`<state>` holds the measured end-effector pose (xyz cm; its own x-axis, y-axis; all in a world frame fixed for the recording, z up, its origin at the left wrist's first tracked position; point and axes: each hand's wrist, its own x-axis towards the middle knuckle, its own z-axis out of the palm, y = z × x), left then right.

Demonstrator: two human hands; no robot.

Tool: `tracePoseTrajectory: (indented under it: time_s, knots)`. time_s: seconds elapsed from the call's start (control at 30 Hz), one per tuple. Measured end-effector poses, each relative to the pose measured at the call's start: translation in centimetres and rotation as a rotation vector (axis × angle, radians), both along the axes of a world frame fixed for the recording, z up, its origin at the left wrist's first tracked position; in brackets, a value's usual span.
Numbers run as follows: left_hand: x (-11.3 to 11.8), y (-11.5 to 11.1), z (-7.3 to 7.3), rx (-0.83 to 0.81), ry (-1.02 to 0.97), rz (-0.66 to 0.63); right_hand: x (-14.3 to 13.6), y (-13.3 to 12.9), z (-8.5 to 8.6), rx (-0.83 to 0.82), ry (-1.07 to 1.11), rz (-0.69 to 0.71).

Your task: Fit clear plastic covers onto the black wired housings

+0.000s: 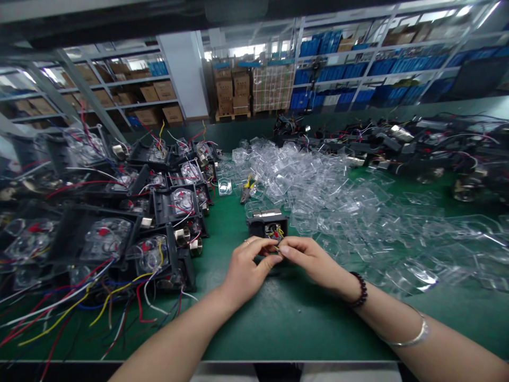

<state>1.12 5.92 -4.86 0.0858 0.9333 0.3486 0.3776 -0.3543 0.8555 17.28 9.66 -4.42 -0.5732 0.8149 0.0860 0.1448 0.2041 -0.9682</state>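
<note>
A dark grey housing [257, 227] with a metal fitting [265, 213] on its far side lies on the green table in front of me. Red and yellow wires [280, 232] show inside it. At its near edge, my left hand [251, 262] has thumb and forefinger pinched together. My right hand [305, 257] meets it there, its fingertips also closed in a pinch. A thin yellowish strand, which looks like a wire end, shows between the fingertips. How each hand grips it is too small to make out fully.
Many dark housings with loose coloured wires [104, 233] crowd the left. Clear plastic covers [318, 180] are heaped right of centre, beside yellow-handled pliers [247, 190]. More wired black parts [382, 140] lie at the back right. Shelves with blue bins [345, 71] stand beyond the table.
</note>
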Motion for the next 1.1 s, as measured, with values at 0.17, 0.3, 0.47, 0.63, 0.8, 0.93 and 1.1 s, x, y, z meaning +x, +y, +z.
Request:
tracePoseTrajectory:
  time_s: [0.17,0.3,0.47,0.63,0.8,0.93,1.1]
  knots:
    - [-0.2,0.0,0.1,0.078,0.147,0.025,-0.3,-0.4,-0.4,0.077,-0.032,0.019]
    - [-0.3,0.2,0.4,0.025,0.16,0.019,-0.5,-1.0,-0.8,0.251,-0.145,-0.066]
    - [-0.4,0.4,0.4,-0.169,-0.027,-0.003,-0.4,-1.1,-0.7,0.277,-0.128,-0.089]
    - [-0.3,0.7,0.4,-0.474,-0.384,-0.069,-0.1,-0.7,-0.2,0.057,0.0,-0.032]
    - [-0.1,0.8,0.5,-0.645,-0.577,-0.078,-0.3,-0.7,0.1,-0.014,0.042,-0.005]
    - [0.1,0.7,0.5,-0.7,-0.638,-0.064,-0.3,-0.7,0.1,-0.01,0.027,-0.005]
    - [0.2,0.6,0.3,-0.753,-0.684,-0.068,-0.2,-0.5,0.0,0.019,-0.006,0.005]
